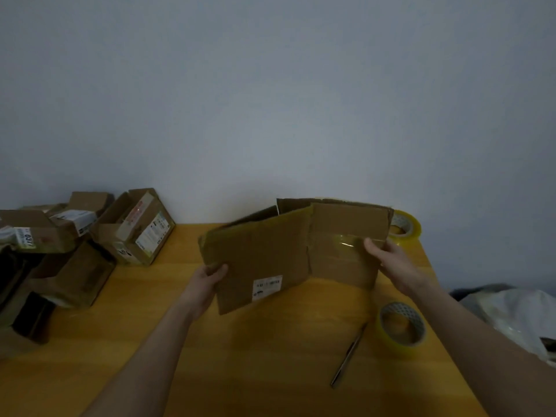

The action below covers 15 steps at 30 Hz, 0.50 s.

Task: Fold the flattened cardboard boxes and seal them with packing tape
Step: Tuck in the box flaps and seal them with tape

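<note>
on the yellow table (210, 371), nearest, a thin dark tool (349, 355) lies beside a tape roll (401, 328). past them the left hand (207, 281) grips the left edge of the flattened box (270, 251), thumb on its front, and the right hand (388, 260) pinches the taped right edge. the box is held half-opened over the table's middle. behind its right corner sits a second roll (404, 225); other boxes (132, 227) crowd the far left.
</note>
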{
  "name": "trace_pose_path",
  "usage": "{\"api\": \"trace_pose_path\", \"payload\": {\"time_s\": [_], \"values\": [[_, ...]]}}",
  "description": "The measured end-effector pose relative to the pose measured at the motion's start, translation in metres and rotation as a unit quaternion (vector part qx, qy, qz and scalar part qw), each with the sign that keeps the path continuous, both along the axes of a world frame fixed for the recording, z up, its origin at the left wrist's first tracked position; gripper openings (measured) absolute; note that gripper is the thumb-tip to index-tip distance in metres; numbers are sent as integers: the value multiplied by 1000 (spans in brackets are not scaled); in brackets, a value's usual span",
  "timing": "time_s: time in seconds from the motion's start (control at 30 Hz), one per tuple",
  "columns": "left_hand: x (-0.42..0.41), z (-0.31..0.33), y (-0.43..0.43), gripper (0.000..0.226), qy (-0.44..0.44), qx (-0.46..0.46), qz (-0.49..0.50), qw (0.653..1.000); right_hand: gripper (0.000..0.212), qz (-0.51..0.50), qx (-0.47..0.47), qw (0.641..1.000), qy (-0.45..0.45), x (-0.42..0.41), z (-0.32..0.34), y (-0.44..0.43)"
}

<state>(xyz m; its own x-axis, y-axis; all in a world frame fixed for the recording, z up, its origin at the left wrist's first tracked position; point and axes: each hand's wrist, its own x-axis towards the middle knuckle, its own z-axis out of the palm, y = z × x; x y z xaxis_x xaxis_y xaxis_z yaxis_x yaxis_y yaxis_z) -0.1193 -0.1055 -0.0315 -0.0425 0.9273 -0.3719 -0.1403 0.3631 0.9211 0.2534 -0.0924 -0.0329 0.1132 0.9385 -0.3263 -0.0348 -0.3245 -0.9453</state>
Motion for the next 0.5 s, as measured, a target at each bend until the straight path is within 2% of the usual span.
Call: {"api": "trace_pose_path", "payload": {"time_s": [0.07,0.1,0.13,0.2,0.23,0.3,0.37,0.4,0.43,0.5], "values": [[4,-1,0,21,-23,-14,-2,1000,45,-56,6,998,37,1,-2,-1],[3,-1,2,21,-7,-12,9,1000,39,-72,6,996,53,4,-3,0],[1,0,5,24,25,2,28,999,34,-70,10,996,61,7,-4,0],[0,6,12,44,180,63,113,975,27,-45,23,997,57,9,-1,-1],[3,13,16,56,292,100,164,937,25,-40,27,998,47,8,1,0],[24,34,21,69,491,224,195,819,25,-46,31,998,35,5,1,2],[57,52,29,68,610,363,37,704,25,-47,30,998,34,2,4,4],[75,60,32,67,646,374,-53,664,25,-41,24,998,35,2,6,3],[85,57,37,66,668,358,-110,643,24,-32,12,999,34,1,8,2],[97,54,44,54,687,347,-125,627,29,-23,-5,1000,12,2,16,-2]]}}
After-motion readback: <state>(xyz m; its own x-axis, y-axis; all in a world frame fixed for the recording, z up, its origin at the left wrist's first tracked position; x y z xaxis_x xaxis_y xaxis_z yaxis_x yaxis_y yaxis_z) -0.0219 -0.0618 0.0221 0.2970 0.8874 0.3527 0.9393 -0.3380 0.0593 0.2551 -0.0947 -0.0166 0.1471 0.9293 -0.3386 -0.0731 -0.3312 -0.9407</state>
